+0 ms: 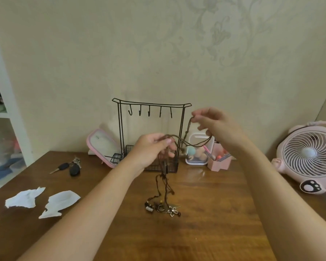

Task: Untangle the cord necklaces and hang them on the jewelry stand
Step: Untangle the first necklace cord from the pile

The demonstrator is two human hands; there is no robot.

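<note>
The left hand (pixel 152 147) pinches the cords (pixel 166 178) in front of the stand (pixel 152 105); they hang straight down. The right hand (pixel 213 123), nearer the hooks (pixel 149 111), pinches one loop (pixel 196 146).

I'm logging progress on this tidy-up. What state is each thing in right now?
cord necklaces: tangled together, held up by both hands, pendants down at the table, none hung.
jewelry stand: upright, all five hooks bare.
left hand: grips the cord bundle.
right hand: pinches one loop, raised beside the stand.
fan: upright; running or not, cannot tell.
keys: lying flat on the table.
</note>
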